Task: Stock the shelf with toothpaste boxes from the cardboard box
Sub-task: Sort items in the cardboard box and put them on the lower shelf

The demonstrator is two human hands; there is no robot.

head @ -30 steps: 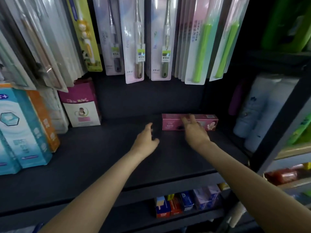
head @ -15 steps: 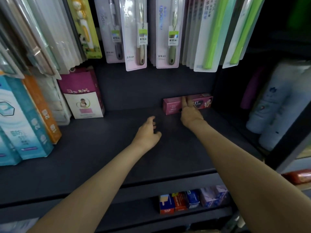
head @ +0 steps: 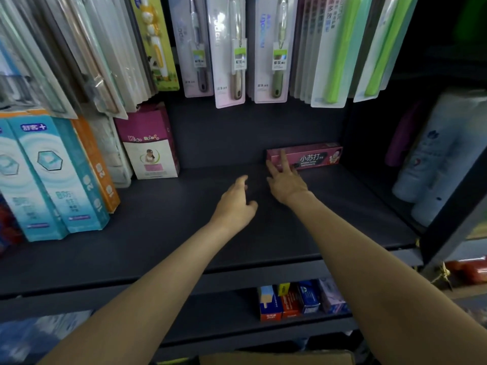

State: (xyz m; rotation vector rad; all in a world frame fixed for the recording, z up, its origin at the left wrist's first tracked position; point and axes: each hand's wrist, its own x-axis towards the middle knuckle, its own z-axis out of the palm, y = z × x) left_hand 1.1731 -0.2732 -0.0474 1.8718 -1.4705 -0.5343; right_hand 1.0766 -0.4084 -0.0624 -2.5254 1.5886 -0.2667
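— Two bare forearms reaching in over a strip of cardboard box [head: 276,359], cut off by the bottom edge. Anything readable on the lower tier?

— Small cartons [head: 300,299] packed side by side, print too small to read.

— And on the dark shelf [head: 158,233]?

— Left hand [head: 234,206] hovering over bare board, fingers loosely curled, holding nothing. Right hand [head: 286,180] spread flat, fingertips pressed to the left end of a pink toothpaste box [head: 309,156], not gripping it.

— Writing on that box?

— "小苏打" in white on a dark patch; smaller line beneath, blurred. Lying lengthwise against the back wall, near the right corner.

— To the left?

— Upright teal boxes [head: 52,175] marked "舒客+", an orange one beside them, then a purple-and-white carton [head: 150,143], lettering hard to make out.

— Farther up?

— Carded toothbrushes [head: 238,51] hanging in rows, tops cut off. White bottles [head: 442,154] at right, dim.
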